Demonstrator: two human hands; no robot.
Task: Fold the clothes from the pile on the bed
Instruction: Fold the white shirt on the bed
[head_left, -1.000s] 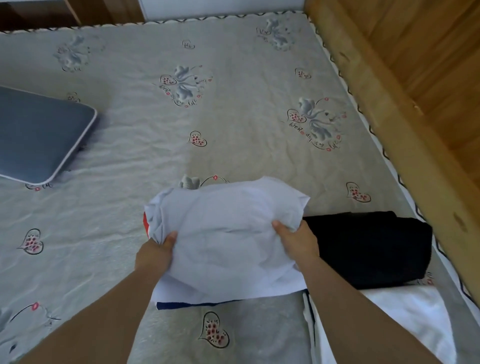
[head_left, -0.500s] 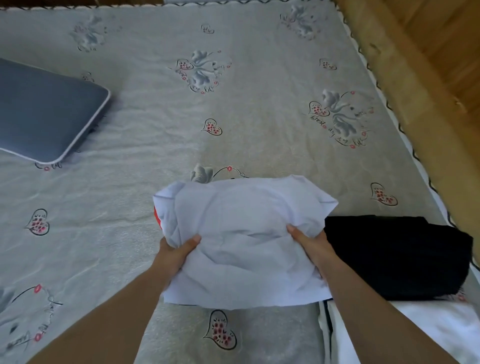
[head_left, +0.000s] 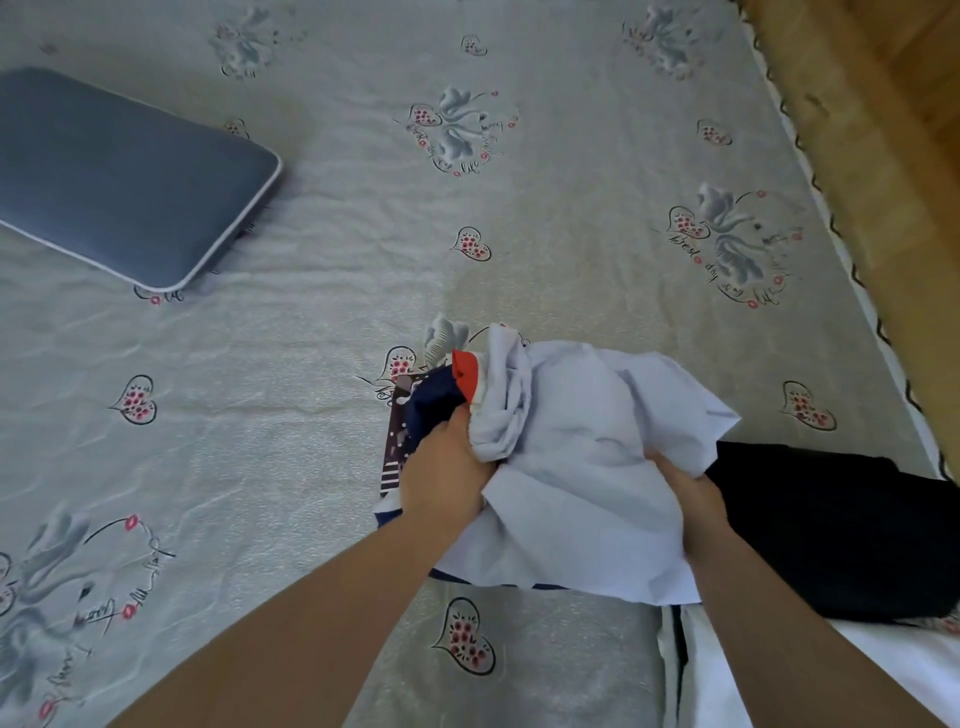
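A pale blue-white garment (head_left: 587, 467) lies bunched on the grey patterned bed sheet (head_left: 363, 270), right of centre. My left hand (head_left: 444, 467) grips its left edge together with a navy and red-collared piece (head_left: 447, 389) that shows underneath. My right hand (head_left: 685, 499) grips the garment's right side, fingers tucked under the cloth. A dark patterned fabric strip (head_left: 395, 447) peeks out beside my left hand. A folded black garment (head_left: 841, 525) lies just right of the pale one, touching it.
A blue-grey pillow (head_left: 119, 176) lies at the far left. White cloth (head_left: 924, 670) sits at the bottom right beneath the black garment. A wooden bed frame (head_left: 883, 156) runs along the right edge of the mattress.
Both hands have bunched the pale garment and lifted its left side, uncovering the navy and red piece below. The camera has dipped downward.
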